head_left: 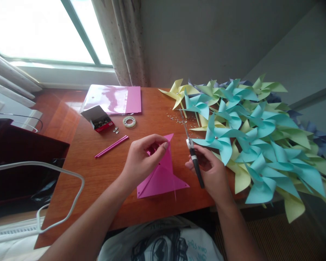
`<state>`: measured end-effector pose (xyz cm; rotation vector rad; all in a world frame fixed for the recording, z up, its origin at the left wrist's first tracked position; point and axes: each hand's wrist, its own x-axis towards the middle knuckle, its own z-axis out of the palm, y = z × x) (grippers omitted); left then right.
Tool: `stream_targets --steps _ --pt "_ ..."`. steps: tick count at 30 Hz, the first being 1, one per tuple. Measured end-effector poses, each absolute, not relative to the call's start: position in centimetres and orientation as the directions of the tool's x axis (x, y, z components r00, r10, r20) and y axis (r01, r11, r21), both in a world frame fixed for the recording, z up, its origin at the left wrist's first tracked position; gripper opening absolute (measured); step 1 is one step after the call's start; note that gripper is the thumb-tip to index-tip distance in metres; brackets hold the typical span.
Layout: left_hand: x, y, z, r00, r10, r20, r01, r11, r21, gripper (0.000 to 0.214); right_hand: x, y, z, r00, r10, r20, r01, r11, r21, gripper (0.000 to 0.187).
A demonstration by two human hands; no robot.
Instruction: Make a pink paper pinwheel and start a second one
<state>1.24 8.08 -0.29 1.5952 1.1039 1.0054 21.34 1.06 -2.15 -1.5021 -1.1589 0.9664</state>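
Note:
A pink paper pinwheel blank (163,181) lies on the table in front of me, with slits cut in from its corners and small holes at its points. My left hand (145,154) is over its upper part, thumb and index finger pinched together at the paper's edge; the other fingers are curled and partly hidden. To the right of the paper, my right hand (209,168) grips a slim tool (197,165) with a black handle, a white collar and a thin metal shaft pointing away from me. The tool is apart from the paper.
Finished blue, yellow and green paper pinwheels (250,141) pile up at the right. Small bits (176,117) are scattered beside them. Farther left are pink sticks (111,146), a tape roll (129,121), an opened small box (100,121) and pink sheets in a clear sleeve (111,99).

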Motion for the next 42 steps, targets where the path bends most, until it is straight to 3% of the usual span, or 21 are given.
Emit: stream_targets --steps 4,11,16,20,24,35,42 --pt "1.2 8.1 -0.2 0.245 0.963 0.114 0.178 -0.160 0.971 0.014 21.4 1.2 -1.8 0.259 0.943 -0.208 -0.021 -0.210 -0.978 0.045" --pt "1.2 8.1 -0.1 0.245 0.962 0.117 0.181 -0.164 0.970 0.019 22.1 2.0 -2.3 0.218 0.951 -0.217 0.047 -0.232 -0.971 0.052" --pt "1.1 8.2 -0.2 0.242 0.961 0.136 0.197 -0.186 0.962 0.020 21.9 2.3 -3.0 0.216 0.973 -0.079 0.302 -0.144 -0.942 0.044" --pt "1.0 8.2 -0.3 0.224 0.963 0.149 0.208 -0.197 0.958 0.020 21.4 2.5 -3.2 0.248 0.958 0.145 0.673 -0.063 -0.737 0.037" --pt "1.1 8.2 -0.3 0.227 0.963 0.147 0.212 -0.196 0.957 0.020 21.1 2.6 -3.5 0.183 0.954 0.238 0.847 -0.030 -0.530 0.035" --pt "1.0 8.2 -0.2 0.214 0.966 0.148 0.201 -0.191 0.961 0.018 21.5 2.6 -3.7 0.066 0.971 0.231 0.964 -0.002 -0.267 0.042" --pt "1.0 8.3 -0.6 0.218 0.969 0.114 0.148 -0.148 0.978 0.022 21.7 2.6 -3.3 0.030 0.979 0.204 0.964 0.026 -0.265 0.043"
